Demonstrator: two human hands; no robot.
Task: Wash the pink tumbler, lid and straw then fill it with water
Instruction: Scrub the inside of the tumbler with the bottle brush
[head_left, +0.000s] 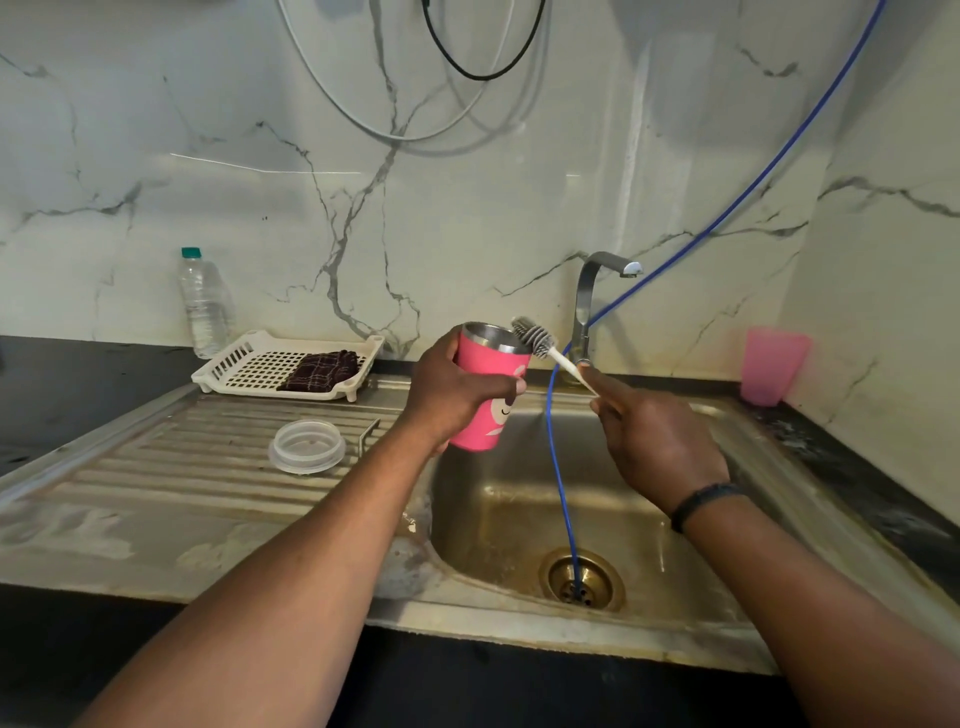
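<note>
My left hand grips the pink tumbler around its side and holds it tilted above the left edge of the sink basin. Its steel rim faces up and right. My right hand holds a white-handled bottle brush, whose grey bristle head sits just at the tumbler's rim. The clear lid lies on the ribbed drainboard to the left. A metal straw lies next to the lid.
The steel tap stands behind the basin, with no water running. A blue hose hangs down into the drain. A white rack with a dark cloth and a water bottle stand at back left. A pink plastic cup sits right.
</note>
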